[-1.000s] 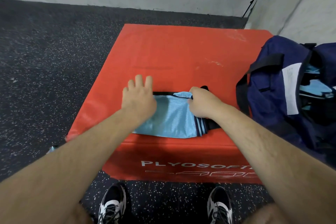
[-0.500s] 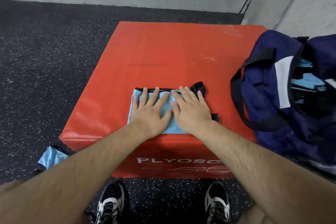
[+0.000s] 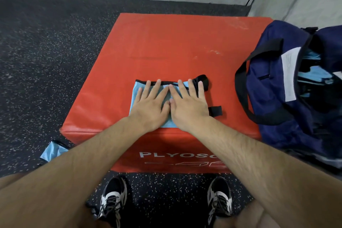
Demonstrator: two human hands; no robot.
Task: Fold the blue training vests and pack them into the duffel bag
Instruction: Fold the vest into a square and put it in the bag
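Note:
A folded light-blue training vest (image 3: 135, 92) with black trim lies near the front of the red plyo box (image 3: 166, 46). My left hand (image 3: 150, 105) and my right hand (image 3: 188, 106) both press flat on it, side by side, fingers straight and spread. They cover most of the vest. To the right stands the navy duffel bag (image 3: 273, 98), its top open, with light-blue vests (image 3: 312, 74) showing inside.
Another light-blue vest (image 3: 52, 151) lies on the dark speckled floor by the box's front left corner. My two shoes stand in front of the box. Grey walls close off the back and right.
One second ago my right hand gripped the vest's right end and folded it over. Both hands now lie flat on the smaller folded vest.

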